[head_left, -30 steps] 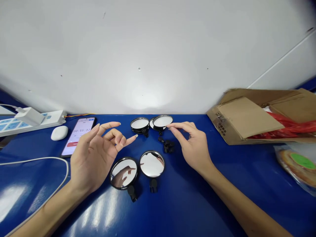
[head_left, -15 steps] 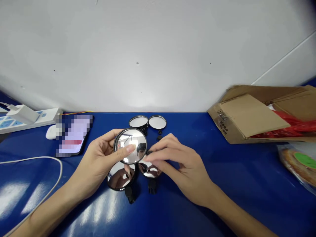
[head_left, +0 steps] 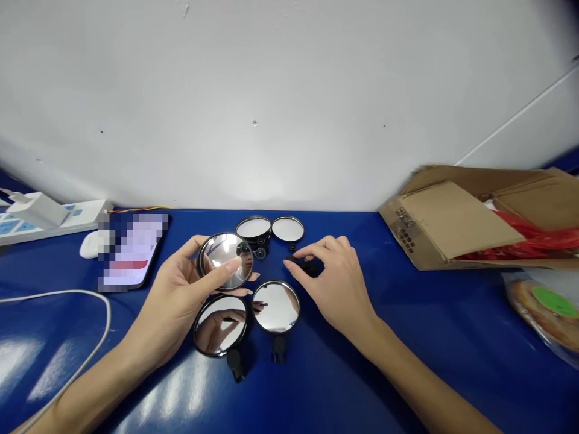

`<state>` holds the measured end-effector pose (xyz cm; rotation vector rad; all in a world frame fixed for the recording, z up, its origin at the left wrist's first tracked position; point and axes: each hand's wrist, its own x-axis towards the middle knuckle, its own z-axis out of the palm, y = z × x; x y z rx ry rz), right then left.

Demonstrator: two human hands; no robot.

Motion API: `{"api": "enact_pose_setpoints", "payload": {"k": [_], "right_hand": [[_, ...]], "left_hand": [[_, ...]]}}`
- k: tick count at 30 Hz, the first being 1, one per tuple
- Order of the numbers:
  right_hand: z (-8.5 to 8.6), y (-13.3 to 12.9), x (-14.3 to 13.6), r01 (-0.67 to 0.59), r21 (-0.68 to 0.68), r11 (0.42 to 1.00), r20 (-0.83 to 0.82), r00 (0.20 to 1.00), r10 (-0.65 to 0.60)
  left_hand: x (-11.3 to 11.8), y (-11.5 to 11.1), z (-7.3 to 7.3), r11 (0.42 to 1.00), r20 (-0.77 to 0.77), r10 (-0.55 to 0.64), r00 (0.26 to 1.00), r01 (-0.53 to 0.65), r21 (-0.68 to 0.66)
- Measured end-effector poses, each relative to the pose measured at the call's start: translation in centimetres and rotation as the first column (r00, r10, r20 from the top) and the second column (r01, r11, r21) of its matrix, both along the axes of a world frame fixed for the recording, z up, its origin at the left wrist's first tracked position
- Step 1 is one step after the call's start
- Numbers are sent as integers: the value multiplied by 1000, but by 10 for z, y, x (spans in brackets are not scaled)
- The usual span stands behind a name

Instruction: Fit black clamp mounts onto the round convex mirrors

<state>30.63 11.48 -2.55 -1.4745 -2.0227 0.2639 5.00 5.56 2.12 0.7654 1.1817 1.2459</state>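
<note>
A round black-rimmed mirror (head_left: 221,256) is in my left hand (head_left: 181,289), the thumb across its face and the fingers behind it. To the right, my right hand (head_left: 339,280) is at a small black part (head_left: 308,264), thumb and index fingertip closed around its near end; the fingers partly hide it. Between and below my hands lie two more round mirrors on the table, a left one (head_left: 221,325) and a right one (head_left: 277,306), each with a black clamp-like mount on its lower edge.
Behind my hands lie more round mirrors (head_left: 288,228), some stacked (head_left: 253,228). A phone (head_left: 136,250), a white case (head_left: 91,244), a power strip (head_left: 88,211) and a white cable (head_left: 106,313) are at left. At right are an opened cardboard box (head_left: 465,217) and a wrapped round item (head_left: 543,310).
My right hand has moved away from the held mirror, up and right to the small black parts. My left hand has shifted the mirror slightly left, uncovering the right mirror on the table.
</note>
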Motion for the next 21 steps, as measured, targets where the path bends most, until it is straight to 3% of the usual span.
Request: {"api": "enact_pose_setpoints", "payload": {"k": [4, 8, 12, 16, 21], "right_hand": [[5, -4, -5, -30, -30, 999, -35, 999, 29], [23, -11, -2, -99, -28, 995, -207, 974, 91], [36, -23, 2, -258, -145, 955, -467, 869, 164], [36, -35, -3, -343, -217, 914, -639, 758, 133], [33, -36, -5, -206, -52, 977, -450, 879, 161]], "left_hand": [[0, -2, 0, 999, -24, -19, 1000, 19, -28], [-1, -6, 0, 997, -65, -68, 996, 65, -44], [-1, -8, -4, 997, -90, -75, 993, 74, -11], [-1, -10, -5, 993, -133, -110, 985, 114, 24], [-1, -12, -8, 997, -148, -73, 986, 70, -21]]}}
